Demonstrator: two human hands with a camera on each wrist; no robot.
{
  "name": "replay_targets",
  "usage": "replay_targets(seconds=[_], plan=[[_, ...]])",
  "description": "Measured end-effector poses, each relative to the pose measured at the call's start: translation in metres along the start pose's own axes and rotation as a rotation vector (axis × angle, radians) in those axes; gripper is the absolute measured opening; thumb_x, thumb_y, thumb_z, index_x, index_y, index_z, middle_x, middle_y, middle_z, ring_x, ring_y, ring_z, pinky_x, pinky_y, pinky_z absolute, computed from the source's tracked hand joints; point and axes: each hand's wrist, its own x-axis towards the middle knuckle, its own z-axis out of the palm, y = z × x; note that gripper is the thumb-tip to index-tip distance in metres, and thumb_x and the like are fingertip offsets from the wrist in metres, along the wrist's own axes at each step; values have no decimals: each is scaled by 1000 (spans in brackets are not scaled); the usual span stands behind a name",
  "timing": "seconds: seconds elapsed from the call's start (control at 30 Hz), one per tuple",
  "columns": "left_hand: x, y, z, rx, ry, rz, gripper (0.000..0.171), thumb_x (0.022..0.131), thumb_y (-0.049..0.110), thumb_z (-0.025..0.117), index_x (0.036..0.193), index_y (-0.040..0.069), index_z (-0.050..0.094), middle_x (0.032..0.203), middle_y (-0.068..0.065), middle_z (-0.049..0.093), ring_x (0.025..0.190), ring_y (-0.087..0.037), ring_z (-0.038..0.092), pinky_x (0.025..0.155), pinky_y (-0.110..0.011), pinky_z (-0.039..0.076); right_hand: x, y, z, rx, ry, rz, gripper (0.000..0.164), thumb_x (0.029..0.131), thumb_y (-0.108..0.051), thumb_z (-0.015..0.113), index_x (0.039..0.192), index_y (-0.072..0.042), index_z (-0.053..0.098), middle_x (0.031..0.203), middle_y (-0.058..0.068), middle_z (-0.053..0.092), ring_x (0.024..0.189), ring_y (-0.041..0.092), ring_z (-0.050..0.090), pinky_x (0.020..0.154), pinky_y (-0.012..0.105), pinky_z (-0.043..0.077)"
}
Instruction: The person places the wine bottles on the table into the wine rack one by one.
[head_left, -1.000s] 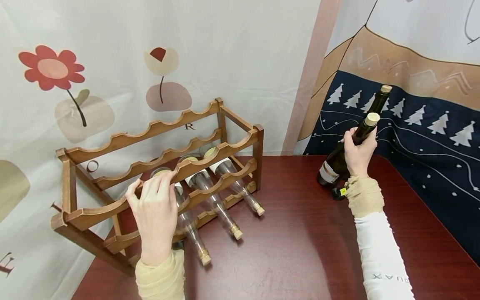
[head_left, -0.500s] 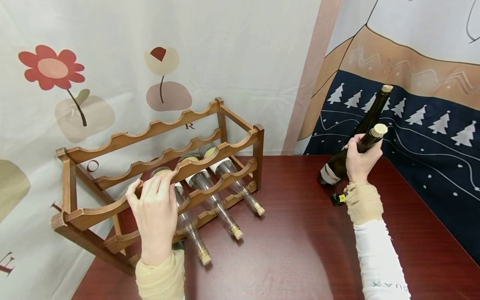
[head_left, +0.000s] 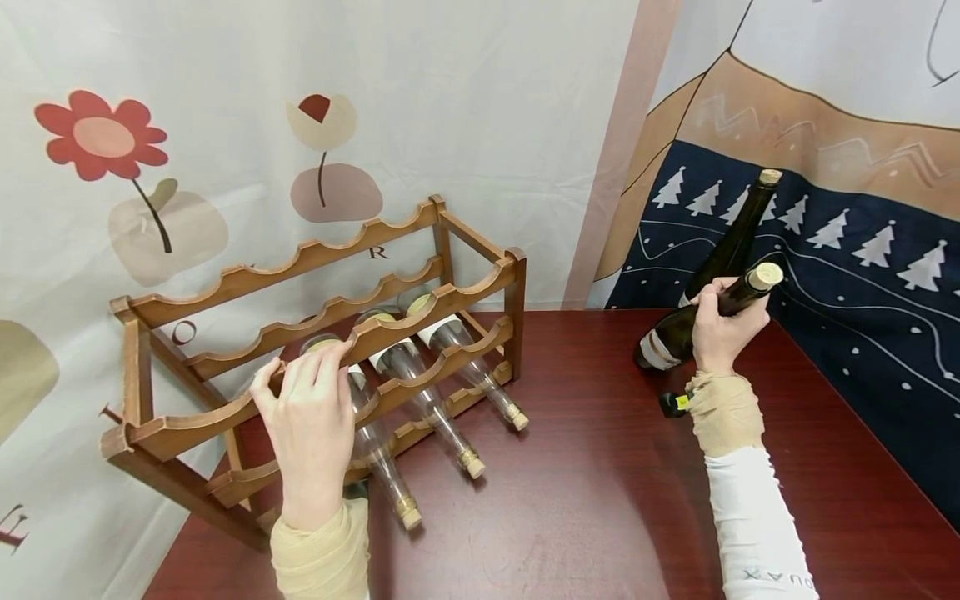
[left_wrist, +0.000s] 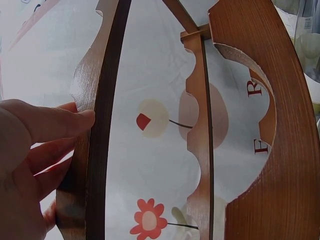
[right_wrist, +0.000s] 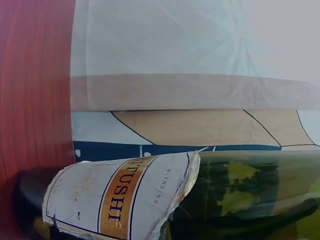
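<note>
My left hand (head_left: 313,417) grips the front top rail of a wooden wine rack (head_left: 480,292). In the left wrist view the thumb lies on one side of that rail (left_wrist: 97,150), with fingers curled at the other. My right hand (head_left: 726,329) is wrapped around the neck of a dark green wine bottle (head_left: 670,333), corked and tilted with its neck towards the right. Its torn white label (right_wrist: 85,200) with an orange band shows large in the right wrist view. Behind it stands a second corked dark wine bottle (head_left: 738,233), partly hidden.
Three clear corked bottles (head_left: 442,417) lie in the rack's lower level, necks jutting out over the dark red table (head_left: 570,467). A white curtain (head_left: 480,108) with printed flowers hangs behind, and a navy one (head_left: 847,275) with trees borders the right side.
The bottle in my right hand has tilted further, its corked top swinging right and down, away from the bottle behind. My left hand and the rack have kept their place.
</note>
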Motion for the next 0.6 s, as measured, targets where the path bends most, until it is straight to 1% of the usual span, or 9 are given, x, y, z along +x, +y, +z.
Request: replay_targets(seconds=[0.03, 0.07, 0.23, 0.37, 0.47, 0.6], plan=[[0, 0, 0, 1, 1, 1, 21, 89, 0, 59, 107, 5, 67, 105, -15, 70, 97, -34, 61, 102, -56, 27, 0, 0, 0, 7, 9, -7, 20, 76, 8, 51, 85, -8, 59, 62, -4, 59, 45, 8, 53, 52, 20, 47], [0, 0, 0, 2, 3, 3, 20, 89, 0, 59, 107, 5, 67, 104, -16, 70, 97, -34, 61, 102, -56, 27, 0, 0, -1, 11, 17, -12, 24, 76, 8, 51, 85, -13, 59, 62, -4, 59, 45, 7, 54, 52, 20, 47], [1, 0, 1, -2, 6, 6, 21, 88, 0, 60, 107, 4, 67, 105, -16, 70, 97, -34, 61, 102, -56, 26, -1, -1, -2, 15, 54, -25, 20, 76, 7, 51, 86, -8, 59, 61, -4, 60, 45, 2, 54, 52, 19, 47], [1, 0, 1, -1, 7, 5, 21, 88, -1, 59, 107, 4, 67, 104, -15, 70, 97, -34, 61, 102, -56, 26, -2, -3, -3, 7, 84, -4, 19, 75, 6, 51, 82, -10, 59, 61, -6, 60, 45, 2, 54, 52, 19, 46], [0, 0, 1, 1, 11, 5, 21, 88, -1, 59, 107, 4, 67, 104, -15, 70, 96, -34, 61, 102, -56, 27, -3, -2, -5, 44, 104, 22, 20, 75, 5, 51, 79, -13, 57, 61, -5, 60, 45, 5, 55, 52, 20, 47], [0, 0, 2, -5, 12, 1, 21, 88, -1, 59, 107, 4, 67, 104, -15, 70, 96, -34, 61, 102, -56, 26, -3, 5, -9, 105, 126, 48, 19, 74, 5, 51, 78, -13, 55, 60, -2, 59, 44, 9, 54, 51, 22, 48]])
